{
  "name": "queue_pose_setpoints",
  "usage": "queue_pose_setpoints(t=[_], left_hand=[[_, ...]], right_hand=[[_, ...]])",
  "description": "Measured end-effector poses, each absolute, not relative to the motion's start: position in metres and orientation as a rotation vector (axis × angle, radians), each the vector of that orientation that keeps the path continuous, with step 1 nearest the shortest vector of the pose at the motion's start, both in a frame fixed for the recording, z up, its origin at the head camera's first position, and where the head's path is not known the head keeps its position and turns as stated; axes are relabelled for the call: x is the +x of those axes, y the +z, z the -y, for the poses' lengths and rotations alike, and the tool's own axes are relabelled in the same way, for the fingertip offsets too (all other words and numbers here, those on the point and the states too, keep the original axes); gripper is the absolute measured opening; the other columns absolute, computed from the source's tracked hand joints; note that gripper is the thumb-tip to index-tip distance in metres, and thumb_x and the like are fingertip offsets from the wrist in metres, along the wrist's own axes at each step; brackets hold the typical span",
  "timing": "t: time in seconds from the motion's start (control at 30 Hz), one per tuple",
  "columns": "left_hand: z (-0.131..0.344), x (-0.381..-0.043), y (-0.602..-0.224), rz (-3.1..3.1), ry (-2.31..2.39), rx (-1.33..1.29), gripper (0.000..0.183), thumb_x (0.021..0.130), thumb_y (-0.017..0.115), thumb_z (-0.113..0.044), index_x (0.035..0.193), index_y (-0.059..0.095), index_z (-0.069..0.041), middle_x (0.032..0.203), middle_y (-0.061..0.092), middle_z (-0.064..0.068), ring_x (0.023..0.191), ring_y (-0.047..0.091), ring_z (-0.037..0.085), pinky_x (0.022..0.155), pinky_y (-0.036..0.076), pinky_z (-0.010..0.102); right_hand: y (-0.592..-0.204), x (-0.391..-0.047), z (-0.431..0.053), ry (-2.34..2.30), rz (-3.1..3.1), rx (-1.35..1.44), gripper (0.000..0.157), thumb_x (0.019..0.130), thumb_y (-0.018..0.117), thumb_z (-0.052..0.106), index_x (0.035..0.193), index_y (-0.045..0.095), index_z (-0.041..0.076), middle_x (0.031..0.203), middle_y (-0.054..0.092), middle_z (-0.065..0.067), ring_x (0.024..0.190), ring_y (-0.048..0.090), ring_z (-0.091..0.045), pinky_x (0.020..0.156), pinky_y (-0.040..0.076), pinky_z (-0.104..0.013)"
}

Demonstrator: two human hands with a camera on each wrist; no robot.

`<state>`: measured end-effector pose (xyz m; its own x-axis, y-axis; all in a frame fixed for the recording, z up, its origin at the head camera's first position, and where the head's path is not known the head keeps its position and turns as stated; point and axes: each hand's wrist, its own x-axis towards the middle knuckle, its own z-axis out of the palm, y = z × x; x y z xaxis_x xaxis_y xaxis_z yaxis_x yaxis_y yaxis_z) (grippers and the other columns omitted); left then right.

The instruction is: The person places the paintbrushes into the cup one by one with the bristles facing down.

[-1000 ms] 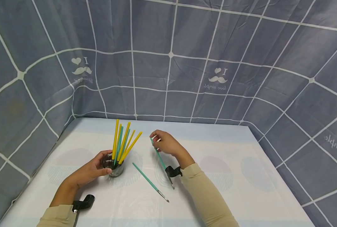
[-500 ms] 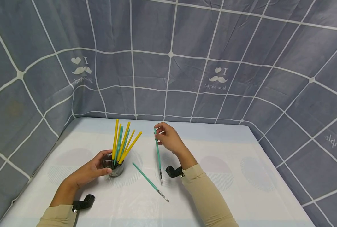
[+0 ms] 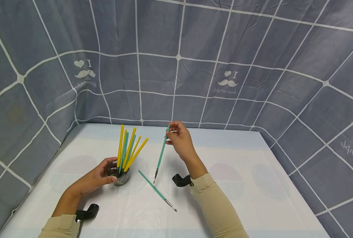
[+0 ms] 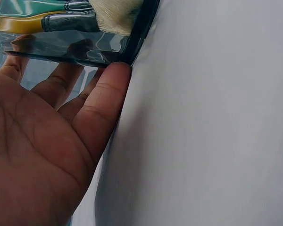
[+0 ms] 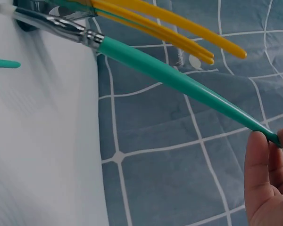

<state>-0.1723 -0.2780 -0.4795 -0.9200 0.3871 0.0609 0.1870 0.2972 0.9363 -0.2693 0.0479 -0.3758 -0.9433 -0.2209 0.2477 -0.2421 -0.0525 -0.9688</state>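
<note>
My left hand [image 3: 100,175] holds a clear glass jar [image 3: 123,180], thumb on its near side. Several yellow and green paintbrushes [image 3: 137,154] stand in it, handles up; the left wrist view shows pale bristles [image 4: 115,14] at the jar's bottom. My right hand [image 3: 180,140] pinches a green paintbrush [image 3: 162,152] near the handle's end, between thumb and fingers. This brush slants, bristles down and toward the jar; whether its tip touches the table I cannot tell. Another green paintbrush [image 3: 155,188] lies on the table between the hands, its bristles toward the near side.
A pale cloth with faint circle prints covers the table [image 3: 254,211]. Grey curtains [image 3: 206,76] with white grid lines rise behind it and at both sides. Each wrist wears a small black camera mount [image 3: 88,213].
My right hand has risen and moved slightly right and away. The held paintbrush has swung round, its bristle end moving left toward the jar. The left hand and jar have stayed in place.
</note>
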Motion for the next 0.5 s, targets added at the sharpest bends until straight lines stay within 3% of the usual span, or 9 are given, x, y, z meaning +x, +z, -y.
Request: queue_pose_setpoints(t=[0.13,0.33,0.5], left_hand=[[0.278,-0.172,-0.479,-2.392,1.67,0.525,0.068,0.094,0.067,-0.009,0.149,0.028,-0.004,0.143,0.042,0.026,0.121,0.047,0.004,0.095,0.038,0.017],[0.277,-0.171,-0.477,-2.401,1.656,0.501,0.069,0.094,0.068,-0.01,0.149,0.027,-0.004,0.144,0.041,0.027,0.125,0.046,0.02,0.094,0.039,0.018],[0.277,-0.17,-0.476,-2.405,1.654,0.495,0.069,0.094,0.068,-0.009,0.149,0.027,-0.003,0.144,0.041,0.027,0.126,0.045,0.02,0.094,0.038,0.017]], right_hand=[[-0.371,-0.266,-0.047,2.237,2.089,0.505,0.028,0.095,0.057,-0.005,0.121,0.053,0.004,0.101,0.054,-0.008,0.082,0.06,-0.014,0.071,0.055,-0.032],[-0.366,-0.261,-0.042,2.31,1.94,0.482,0.027,0.095,0.056,-0.005,0.119,0.052,0.006,0.1,0.054,-0.005,0.083,0.06,-0.015,0.07,0.055,-0.029],[-0.365,-0.256,-0.034,2.362,1.803,0.483,0.026,0.094,0.056,-0.005,0.116,0.051,0.007,0.099,0.054,-0.006,0.081,0.059,-0.013,0.069,0.056,-0.027]])
